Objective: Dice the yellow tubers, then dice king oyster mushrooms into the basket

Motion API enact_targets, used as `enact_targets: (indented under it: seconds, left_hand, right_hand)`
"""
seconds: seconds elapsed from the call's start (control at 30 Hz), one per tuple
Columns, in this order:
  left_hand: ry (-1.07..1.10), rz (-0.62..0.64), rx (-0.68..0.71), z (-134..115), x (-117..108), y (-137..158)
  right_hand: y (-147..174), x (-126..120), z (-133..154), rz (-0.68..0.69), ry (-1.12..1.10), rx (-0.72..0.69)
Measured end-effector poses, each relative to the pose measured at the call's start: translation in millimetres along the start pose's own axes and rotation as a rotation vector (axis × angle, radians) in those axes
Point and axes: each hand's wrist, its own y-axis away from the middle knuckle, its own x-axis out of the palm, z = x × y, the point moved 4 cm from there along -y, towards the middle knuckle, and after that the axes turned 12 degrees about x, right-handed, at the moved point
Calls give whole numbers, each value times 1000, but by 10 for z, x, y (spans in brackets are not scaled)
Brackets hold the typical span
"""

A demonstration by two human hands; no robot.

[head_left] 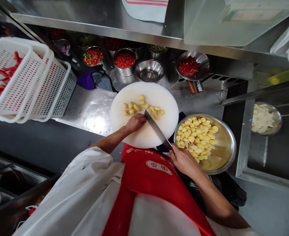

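My right hand (pixel 185 160) grips the handle of a kitchen knife (pixel 158 130), whose long blade slants over a round white cutting board (pixel 148 136). Close beside the blade's far end, my left hand (pixel 136 123) rests on the board with curled fingers; whatever lies under them is hidden. Small peeled potatoes (pixel 136 107) sit in a loose group beyond my left hand. More pale yellow potato pieces (pixel 156 112) lie just past the knife tip. To the right, a wide steel bowl (pixel 229 144) holds many cut potato slices (pixel 196 137).
Stacked white plastic baskets (pixel 42 82) with red chillies (pixel 8 75) stand at left. Behind the board are a bowl of chopped red chilli (pixel 125 60), an empty steel bowl (pixel 149 70) and a pan (pixel 203 67). A steel shelf (pixel 97 31) overhangs them.
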Motion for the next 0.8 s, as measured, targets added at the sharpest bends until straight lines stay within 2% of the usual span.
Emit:
enact_targets:
  seconds: [0.13,0.3,0.4,0.5,0.6,0.7,0.8]
  left_hand:
    - [39,7,-8,21,-19,-3]
    - [91,-6,3,40,-116,27]
    - [69,-34,-26,19,-236,120]
    - [-45,25,-13,-78,-291,239]
    - [-153,71,-2,-185,-246,339]
    - [-167,23,-13,-246,-149,397]
    - [-140,-47,-19,-281,-26,395]
  right_hand:
    - [-199,64,82,35,56,3]
    - [-401,250,100,-69,-38,48]
    - [-254,265,-27,-96,-134,43]
    - [13,249,-181,-25,-137,40]
    - [192,262,-273,63,-101,36]
    - [160,320,-263,92,-87,33]
    - [1,367,-179,51,-117,43]
